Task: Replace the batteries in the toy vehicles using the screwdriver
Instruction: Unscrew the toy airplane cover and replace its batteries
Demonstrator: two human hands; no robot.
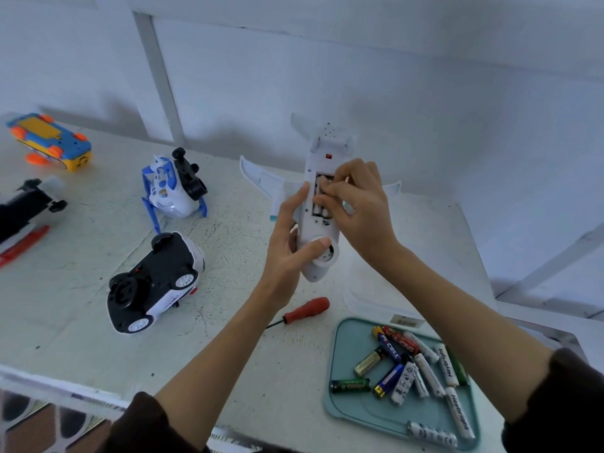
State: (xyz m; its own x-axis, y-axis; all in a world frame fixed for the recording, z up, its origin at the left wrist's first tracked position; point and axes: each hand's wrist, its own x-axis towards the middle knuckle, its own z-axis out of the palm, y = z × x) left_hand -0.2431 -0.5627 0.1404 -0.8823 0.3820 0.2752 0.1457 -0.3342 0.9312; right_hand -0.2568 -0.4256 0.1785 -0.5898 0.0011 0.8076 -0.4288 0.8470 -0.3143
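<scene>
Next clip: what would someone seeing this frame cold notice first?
The white toy airplane, held belly-up at centre: the left hand grips its body while the right hand fingers batteries in the open compartment. Next, the teal tray of loose batteries at lower right, with the red screwdriver on the table beside it.

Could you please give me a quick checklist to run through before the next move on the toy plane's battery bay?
1. Toy plane held steady, underside up, by the left hand: ok.
2. Battery bay open, cover off: ok.
3. Right hand fingertips at the cells in the bay: ok.
4. Cell polarity correct: cannot tell, fingers hide the ends.
5. Screwdriver within reach on the table: ok.
6. Spare batteries ready in the tray: ok.
</scene>
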